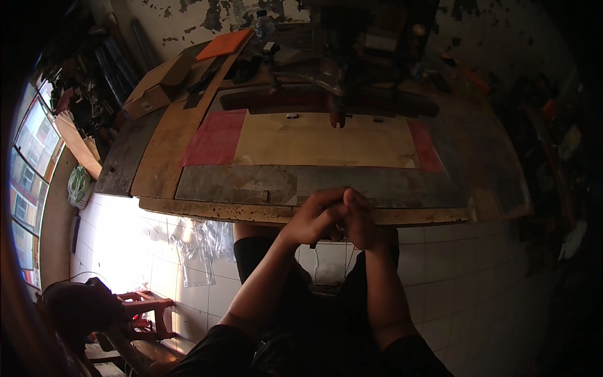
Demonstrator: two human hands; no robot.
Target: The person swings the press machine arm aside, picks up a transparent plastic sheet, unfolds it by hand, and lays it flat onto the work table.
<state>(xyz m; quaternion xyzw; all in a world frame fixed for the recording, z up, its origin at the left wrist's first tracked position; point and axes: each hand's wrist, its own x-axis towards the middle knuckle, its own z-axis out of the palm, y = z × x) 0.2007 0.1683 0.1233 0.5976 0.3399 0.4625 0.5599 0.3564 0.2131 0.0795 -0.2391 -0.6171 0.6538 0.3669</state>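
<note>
My left hand [318,218] and my right hand [360,221] are clasped together over the front edge of the worktable [239,212], with their fingers bent round each other. No object shows between them. Beyond them, a long yellowish sheet [326,141] with a red piece [213,138] at its left end and another red piece [426,146] at its right lies flat on the grey tabletop. Over the sheet's far edge stands a dark machine [339,72] with a long horizontal bar [282,102].
A cardboard box [157,85] and an orange item [225,44] lie at the back left. Clear plastic [201,248] hangs below the table's front left. Another person [81,308] is at the lower left, beside a red stool [147,306]. A green bag [79,186] is by the left wall.
</note>
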